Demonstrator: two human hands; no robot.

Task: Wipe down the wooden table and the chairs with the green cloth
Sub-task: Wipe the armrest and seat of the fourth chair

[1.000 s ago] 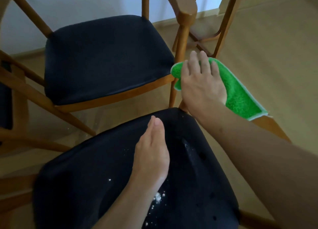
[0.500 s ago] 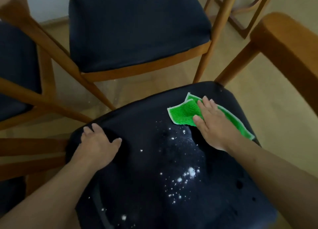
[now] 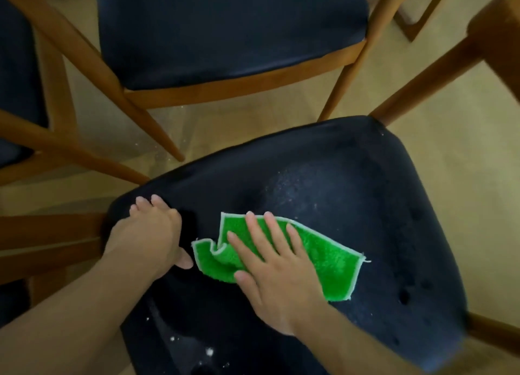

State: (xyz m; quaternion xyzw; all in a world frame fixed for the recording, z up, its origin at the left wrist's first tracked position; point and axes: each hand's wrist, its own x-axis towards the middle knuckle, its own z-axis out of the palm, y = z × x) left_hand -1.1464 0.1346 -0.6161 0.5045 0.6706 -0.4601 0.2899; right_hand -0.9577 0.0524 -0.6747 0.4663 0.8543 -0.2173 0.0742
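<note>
The green cloth (image 3: 323,259) lies rumpled on the near chair's dark seat (image 3: 380,205), left of centre. The right hand (image 3: 277,270) presses it flat with straight, spread fingers. The left hand (image 3: 153,234) curls over the seat's left edge, apparently gripping it. White crumbs (image 3: 209,351) dot the seat's near part. 1 more chair (image 3: 225,36) stands beyond on the floor (image 3: 450,121).

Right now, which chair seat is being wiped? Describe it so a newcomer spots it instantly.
Of the dark seats on wooden frames, take the nearest seat, lowest in view. The right hand presses the green cloth flat on it; only it carries white crumbs.
</note>
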